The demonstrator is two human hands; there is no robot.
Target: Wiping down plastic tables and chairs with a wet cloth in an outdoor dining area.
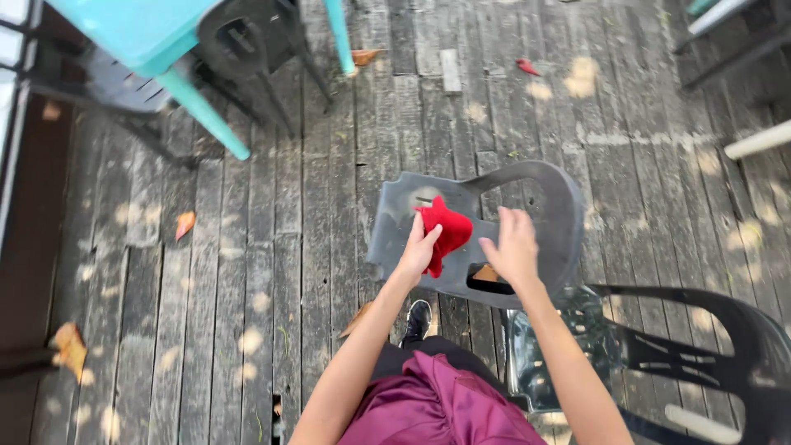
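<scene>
Left hand: your left hand [420,247] is closed on one red cloth [443,231], fingers and thumb pinching its lower edge, and presses it against the seat of the grey chair.
Right hand: your right hand [515,247] lies on the grey chair's back beside the cloth, fingers bent over the plastic; whether they clench the edge or only rest on it, you cannot tell from here.
Red cloth: one, bunched, lying on the seat of the lifted chair, touching your left hand and just beside your right.
Grey chair: one grey plastic chair [544,206], tipped up in front of you with its seat turned toward you, its curved back on the right, a slot in the panel below your right hand.
Other chairs: one black plastic chair [709,346] at your lower right, close to your right arm; at least one dark chair [247,41] at upper left, partly under the table.
Table: one turquoise table [148,33] at upper left, two of its legs in view.
Floor: weathered grey wooden deck [272,272]; about six dry leaves scattered on it, one orange leaf [185,222] to your left.
Your feet: one black shoe [418,317] shows below your left forearm.
</scene>
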